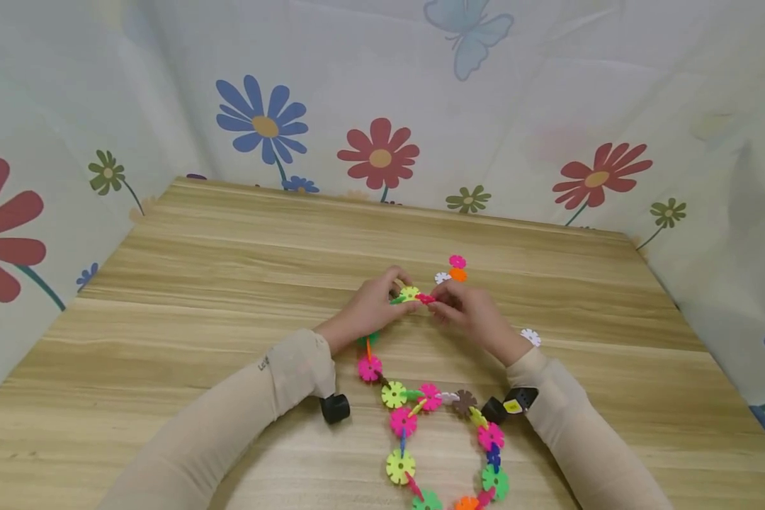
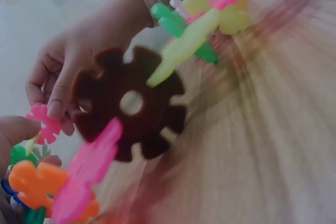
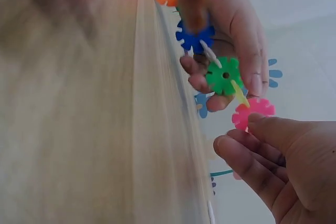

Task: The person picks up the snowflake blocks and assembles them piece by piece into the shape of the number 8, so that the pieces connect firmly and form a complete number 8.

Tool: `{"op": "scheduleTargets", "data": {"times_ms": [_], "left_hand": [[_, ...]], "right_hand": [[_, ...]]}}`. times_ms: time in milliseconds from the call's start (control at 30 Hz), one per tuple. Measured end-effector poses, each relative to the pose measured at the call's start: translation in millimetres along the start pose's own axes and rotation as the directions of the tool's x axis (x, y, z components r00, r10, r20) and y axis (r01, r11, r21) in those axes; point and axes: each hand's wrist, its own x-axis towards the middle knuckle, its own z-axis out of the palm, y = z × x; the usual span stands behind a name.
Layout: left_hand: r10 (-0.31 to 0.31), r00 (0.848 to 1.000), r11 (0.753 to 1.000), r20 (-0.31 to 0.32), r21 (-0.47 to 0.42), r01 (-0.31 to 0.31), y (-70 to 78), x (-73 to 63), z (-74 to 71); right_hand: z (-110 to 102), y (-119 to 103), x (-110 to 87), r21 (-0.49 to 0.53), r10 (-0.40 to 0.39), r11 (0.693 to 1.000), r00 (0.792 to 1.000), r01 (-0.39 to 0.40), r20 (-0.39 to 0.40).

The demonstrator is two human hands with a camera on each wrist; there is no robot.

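Note:
My left hand [image 1: 379,304] holds the end of a chain of interlocking snowflake discs. In the right wrist view, that left hand [image 3: 231,30] curls round the chain near a green disc [image 3: 224,75] and a blue disc [image 3: 194,38]. A yellow disc [image 3: 240,94], seen edge-on, joins the green one to a pink disc [image 3: 253,113]. Thumb and finger of my right hand [image 3: 299,166] pinch the pink disc. A large brown disc [image 2: 131,103] fills the middle of the left wrist view, in front of the right hand [image 2: 79,66].
Lower down, the chain forms a loop on the wooden table [image 1: 229,241], with a brown disc [image 1: 465,402] in it. Beyond the right hand lie loose pink [image 1: 457,261], orange [image 1: 458,275] and white discs [image 1: 442,278]. Another white disc [image 1: 531,337] sits beside the right wrist.

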Motion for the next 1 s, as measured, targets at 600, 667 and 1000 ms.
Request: {"op": "scheduleTargets", "data": {"times_ms": [600, 667, 1000], "left_hand": [[0.016, 0.999, 0.998, 0.046, 0.057, -0.018, -5.9, 2.6, -2.9], [0.009, 0.999, 0.998, 0.051, 0.054, -0.012, -5.9, 2.6, -3.0], [-0.019, 0.998, 1.000, 0.055, 0.011, 0.019, -6.6, 3.7, 0.6]], "right_hand": [[-25, 20, 3.4, -0.121, 0.155, 0.979, 0.985, -0.163, -0.072], [-29, 22, 3.7, -0.130, 0.168, 0.976, 0.983, -0.177, -0.079], [-41, 36, 16.2, -0.119, 0.311, 0.943, 0.950, -0.311, -0.021]]}}
